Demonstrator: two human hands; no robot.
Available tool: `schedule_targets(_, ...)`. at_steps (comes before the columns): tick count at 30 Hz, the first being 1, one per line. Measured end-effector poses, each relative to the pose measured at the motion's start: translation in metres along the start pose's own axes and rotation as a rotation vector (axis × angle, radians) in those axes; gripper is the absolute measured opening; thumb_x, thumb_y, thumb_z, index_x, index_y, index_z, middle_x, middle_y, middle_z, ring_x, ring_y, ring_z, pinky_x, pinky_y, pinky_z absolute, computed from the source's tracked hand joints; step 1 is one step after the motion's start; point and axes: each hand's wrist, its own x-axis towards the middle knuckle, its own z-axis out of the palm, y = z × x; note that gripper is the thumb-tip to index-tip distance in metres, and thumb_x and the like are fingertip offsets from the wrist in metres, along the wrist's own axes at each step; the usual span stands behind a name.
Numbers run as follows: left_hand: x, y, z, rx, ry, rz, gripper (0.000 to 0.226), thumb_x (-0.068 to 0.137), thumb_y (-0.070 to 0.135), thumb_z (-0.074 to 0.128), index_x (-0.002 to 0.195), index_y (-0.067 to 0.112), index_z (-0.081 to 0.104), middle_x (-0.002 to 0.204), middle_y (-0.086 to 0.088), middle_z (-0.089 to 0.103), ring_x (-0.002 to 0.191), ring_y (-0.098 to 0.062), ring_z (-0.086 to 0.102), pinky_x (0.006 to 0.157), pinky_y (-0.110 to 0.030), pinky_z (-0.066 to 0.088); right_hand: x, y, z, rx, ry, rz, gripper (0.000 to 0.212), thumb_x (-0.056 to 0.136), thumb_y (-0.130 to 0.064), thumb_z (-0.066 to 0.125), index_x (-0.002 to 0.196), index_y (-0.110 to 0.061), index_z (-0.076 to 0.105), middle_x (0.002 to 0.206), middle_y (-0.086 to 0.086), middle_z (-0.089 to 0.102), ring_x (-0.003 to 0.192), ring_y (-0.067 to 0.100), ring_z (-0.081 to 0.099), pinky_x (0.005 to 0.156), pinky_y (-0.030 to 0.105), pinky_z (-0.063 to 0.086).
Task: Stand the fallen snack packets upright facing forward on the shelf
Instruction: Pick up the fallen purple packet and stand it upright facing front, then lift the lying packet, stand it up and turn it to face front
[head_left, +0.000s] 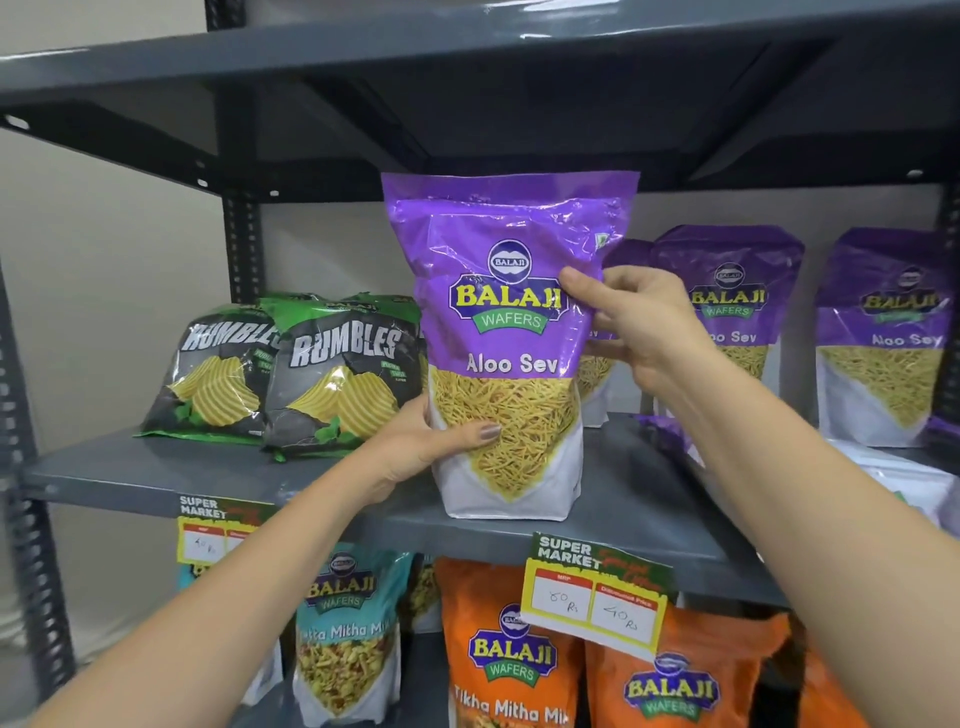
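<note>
Two hands hold one purple Aloo Sev packet (506, 343) upright, its printed front facing the camera, at the front edge of the grey shelf (130, 467); whether its base rests on the shelf or hangs just above it I cannot tell. The left hand (426, 447) is clamped on the packet's lower left side, thumb across the front. The right hand (631, 322) pinches the packet's right edge near the logo. Left of the held packet, two green-and-black Rumbles bags (291, 374) lean back on the same shelf. Right of it, more purple Aloo Sev packets (727, 306) stand behind. Below the held packet hangs a yellow price tag (592, 597), with orange packets (509, 649) and a teal packet (345, 634) underneath.
</note>
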Motion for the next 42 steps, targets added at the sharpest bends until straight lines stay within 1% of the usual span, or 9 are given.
schedule_targets(8, -0.009, 0.001, 0.006, -0.103, 0.084, 0.007, 0.100, 0.034, 0.057, 0.090, 0.121, 0.019, 0.057, 0.113, 0.001, 0.074, 0.108, -0.018, 0.068, 0.098, -0.035, 0.051, -0.007, -0.003, 0.003, 0.010, 0.013, 0.011, 0.025, 0.078, -0.023, 0.078, 0.072, -0.015, 0.055, 0.070, 0.000, 0.073, 0.054, 0.011, 0.070, 0.048, 0.026, 0.056)
schedule_targets(13, -0.018, 0.008, 0.005, -0.219, 0.232, 0.028, 0.112, 0.029, 0.068, 0.083, 0.126, 0.024, 0.047, 0.115, 0.006, 0.065, 0.099, -0.013, 0.065, 0.076, -0.029, 0.055, -0.008, -0.017, -0.023, -0.126, -0.037, 0.081, 0.050, 0.077, -0.045, 0.074, 0.113, -0.013, 0.060, 0.105, 0.004, 0.071, 0.088, 0.020, 0.070, 0.075, 0.039, 0.058)
schedule_targets(18, -0.033, 0.041, 0.026, -0.383, 0.979, 0.483, 0.012, 0.087, 0.039, 0.056, 0.095, 0.030, 0.055, 0.102, -0.002, 0.062, 0.091, -0.013, 0.058, 0.081, -0.033, 0.047, -0.003, -0.037, -0.103, -0.301, 0.057, 0.109, 0.022, 0.081, -0.041, 0.071, 0.091, -0.022, 0.065, 0.096, 0.002, 0.070, 0.084, 0.017, 0.069, 0.071, 0.035, 0.057)
schedule_targets(22, -0.054, 0.070, 0.112, -0.230, 0.511, 0.641, 0.030, 0.090, 0.045, 0.043, 0.079, 0.027, 0.064, 0.063, 0.005, 0.060, 0.058, -0.009, 0.055, 0.055, -0.021, 0.047, 0.001, -0.025, -0.167, -0.507, 0.212, 0.242, 0.014, 0.089, -0.020, 0.062, 0.097, -0.010, 0.067, 0.081, 0.007, 0.063, 0.059, 0.017, 0.058, 0.059, 0.026, 0.045)
schedule_targets(28, 0.026, 0.077, 0.198, 0.337, -0.051, -0.248, 0.058, 0.085, 0.066, 0.040, 0.121, 0.021, 0.047, 0.099, -0.002, 0.061, 0.076, -0.020, 0.062, 0.054, -0.026, 0.049, -0.012, 0.014, -0.221, -0.950, 0.144, 0.606, 0.039, 0.091, -0.031, 0.062, 0.114, 0.001, 0.063, 0.081, 0.011, 0.062, 0.066, 0.024, 0.059, 0.058, 0.027, 0.050)
schedule_targets(33, 0.070, 0.073, 0.216, 0.390, -0.212, -0.581, 0.099, 0.071, 0.086, 0.033, 0.131, 0.010, 0.050, 0.106, -0.014, 0.067, 0.065, -0.021, 0.063, 0.050, -0.026, 0.049, -0.020, 0.019, -0.221, -0.919, 0.015, 0.803, 0.056, 0.083, -0.051, 0.066, 0.115, -0.007, 0.061, 0.088, 0.007, 0.066, 0.072, 0.020, 0.062, 0.057, 0.026, 0.049)
schedule_targets(36, 0.077, 0.071, 0.223, 0.334, -0.253, -0.617, 0.080, 0.070, 0.076, 0.055, 0.118, 0.012, 0.059, 0.108, -0.012, 0.066, 0.087, -0.025, 0.069, 0.054, -0.028, 0.056, -0.021, 0.016, -0.219, -0.881, -0.020, 0.822, 0.058, 0.079, -0.053, 0.069, 0.115, -0.008, 0.060, 0.098, 0.010, 0.068, 0.085, 0.025, 0.066, 0.069, 0.036, 0.056)
schedule_targets(38, 0.078, 0.072, 0.224, 0.329, -0.233, -0.563, 0.070, 0.072, 0.065, 0.065, 0.114, 0.010, 0.057, 0.096, -0.011, 0.066, 0.075, -0.023, 0.068, 0.044, -0.026, 0.056, -0.019, 0.016, -0.217, -0.882, -0.019, 0.783, 0.056, 0.079, -0.049, 0.071, 0.114, -0.006, 0.061, 0.110, 0.014, 0.069, 0.098, 0.030, 0.068, 0.087, 0.042, 0.056)
schedule_targets(42, 0.085, 0.074, 0.222, 0.246, -0.158, -0.436, 0.059, 0.070, 0.045, 0.079, 0.110, 0.009, 0.054, 0.087, -0.008, 0.068, 0.069, -0.021, 0.068, 0.043, -0.031, 0.056, -0.015, 0.013, -0.206, -0.962, 0.014, 0.668, 0.047, 0.085, -0.042, 0.067, 0.109, -0.002, 0.062, 0.086, 0.013, 0.066, 0.068, 0.023, 0.055, 0.062, 0.033, 0.045)
